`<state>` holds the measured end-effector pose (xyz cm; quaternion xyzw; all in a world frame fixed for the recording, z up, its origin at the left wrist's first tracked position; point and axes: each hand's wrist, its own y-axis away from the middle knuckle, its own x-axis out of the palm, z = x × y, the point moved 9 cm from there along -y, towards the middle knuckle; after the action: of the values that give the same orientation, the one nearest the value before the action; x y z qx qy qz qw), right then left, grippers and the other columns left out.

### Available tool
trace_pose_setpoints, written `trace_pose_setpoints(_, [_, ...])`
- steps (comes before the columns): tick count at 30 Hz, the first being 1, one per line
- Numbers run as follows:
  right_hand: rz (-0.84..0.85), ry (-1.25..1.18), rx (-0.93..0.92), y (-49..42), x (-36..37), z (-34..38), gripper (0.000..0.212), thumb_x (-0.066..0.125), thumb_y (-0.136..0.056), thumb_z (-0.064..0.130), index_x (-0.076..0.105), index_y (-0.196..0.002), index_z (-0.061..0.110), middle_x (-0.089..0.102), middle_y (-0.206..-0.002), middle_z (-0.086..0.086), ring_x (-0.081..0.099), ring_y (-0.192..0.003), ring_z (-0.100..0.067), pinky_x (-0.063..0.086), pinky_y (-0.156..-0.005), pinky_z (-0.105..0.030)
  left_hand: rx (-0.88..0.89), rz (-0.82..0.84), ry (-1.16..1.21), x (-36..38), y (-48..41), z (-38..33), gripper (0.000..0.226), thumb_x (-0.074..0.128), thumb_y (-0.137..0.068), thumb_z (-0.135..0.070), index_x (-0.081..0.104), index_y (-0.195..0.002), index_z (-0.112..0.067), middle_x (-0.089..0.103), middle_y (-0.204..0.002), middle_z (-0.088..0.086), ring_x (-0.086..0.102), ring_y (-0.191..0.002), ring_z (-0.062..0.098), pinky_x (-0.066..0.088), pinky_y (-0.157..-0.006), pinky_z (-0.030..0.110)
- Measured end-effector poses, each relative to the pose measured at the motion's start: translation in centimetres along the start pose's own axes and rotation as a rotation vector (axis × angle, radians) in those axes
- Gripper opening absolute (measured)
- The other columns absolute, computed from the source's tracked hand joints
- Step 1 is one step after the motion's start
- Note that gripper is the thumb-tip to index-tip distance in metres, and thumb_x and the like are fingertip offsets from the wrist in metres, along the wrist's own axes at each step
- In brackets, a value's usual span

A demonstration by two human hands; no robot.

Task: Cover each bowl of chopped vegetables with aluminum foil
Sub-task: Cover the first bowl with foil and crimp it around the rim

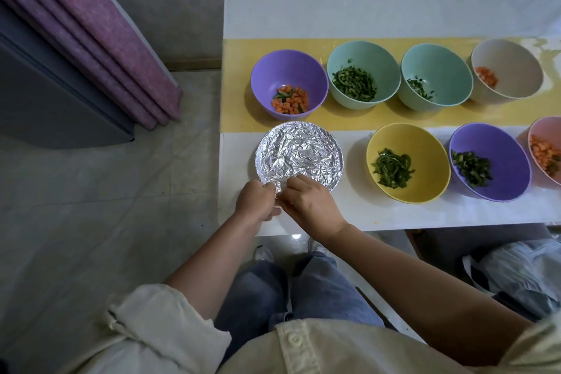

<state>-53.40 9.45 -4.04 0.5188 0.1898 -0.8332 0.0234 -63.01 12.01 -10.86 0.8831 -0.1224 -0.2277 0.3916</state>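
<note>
Near left on the table [394,12], both hands are at work on the first bowl. Foil [299,152] lies crinkled over its whole mouth, so the bowl itself is hidden beneath. All the action is at the near rim: left hand [258,202] has its fingers curled round the foil edge, and right hand [311,205] sits right against it, fingertips pinching the same fold. Both are clamped on foil, then, pressing it down over the lip. I'd call this the crimping step, and close to done, since the foil looks tucked all round the far and right sides.

Seven bowls stand open. Far row, left to right: purple bowl [290,70] with carrot cubes and a little green, just beyond the foil; teal bowl [362,61] with green strips; second teal bowl [440,67]; beige bowl [513,61] with a few carrot cubes. Near row: yellow bowl [425,143] just right of the foil, near purple bowl [501,146], and pink bowl [546,130], cut off at the right edge.

Next up, by my reckoning: let go and fetch a fresh sheet. No roll or spare sheet shows anywhere, so finding one comes first. The yellow bowl looks the handiest target. The sheet should overhang all round before it is pressed down, or it won't grip.
</note>
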Motion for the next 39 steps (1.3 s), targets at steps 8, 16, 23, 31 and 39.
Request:
trace_pose_setpoints(8, [-0.047,-0.004,0.012,-0.4,-0.7,0.5,0.038,0.050,-0.092,0.030,0.065,-0.063,0.010,0.053,-0.066,-0.003,0.052,-0.059,-0.022,0.039,-0.047,-0.030,0.071,-0.006,-0.119,-0.8,-1.0,-0.6,0.028,0.043,-0.093,-0.016,0.064,-0.096,0.002,0.072,-0.079,0.017,0.073,-0.069,0.032,0.056,-0.075,0.039])
trace_pose_setpoints(16, [0.059,-0.037,0.044,0.5,-0.5,-0.5,0.013,0.074,-0.078,0.010,0.063,-0.072,0.009,0.057,-0.074,-0.006,0.054,-0.067,-0.027,0.044,-0.054,-0.035,0.107,0.029,-0.310,-2.4,-1.7,-2.6,0.026,0.041,-0.094,-0.016,0.063,-0.095,-0.003,0.074,-0.076,0.011,0.074,-0.068,0.028,0.060,-0.079,0.041])
trace_pose_setpoints(23, [0.043,-0.018,0.028,-0.5,0.3,0.2,0.021,0.058,-0.085,0.012,0.061,-0.065,0.008,0.054,-0.069,-0.005,0.051,-0.064,-0.025,0.039,-0.054,-0.035,0.025,-0.026,-0.152,-2.1,-0.5,-0.9,0.034,0.050,-0.093,-0.038,0.063,-0.094,-0.006,0.074,-0.083,0.010,0.073,-0.067,0.027,0.056,-0.068,0.035])
trace_pose_setpoints(31, [0.097,-0.121,-0.039,-0.4,0.6,0.4,0.022,0.052,-0.087,0.014,0.070,-0.081,0.005,0.057,-0.075,-0.009,0.054,-0.068,-0.028,0.043,-0.057,-0.035,0.039,-0.021,-0.071,-1.3,-1.4,0.1,0.024,0.049,-0.094,-0.021,0.064,-0.092,-0.002,0.073,-0.082,0.015,0.073,-0.068,0.031,0.059,-0.080,0.048])
trace_pose_setpoints(39, [0.096,-0.138,0.031,-0.4,0.1,0.2,0.019,0.053,-0.088,0.015,0.069,-0.086,0.005,0.058,-0.077,-0.008,0.055,-0.068,-0.029,0.046,-0.058,-0.037,0.056,-0.015,-0.113,-0.9,-1.8,0.1,0.028,0.046,-0.098,-0.026,0.064,-0.103,-0.005,0.074,-0.087,0.012,0.074,-0.067,0.025,0.057,-0.080,0.038])
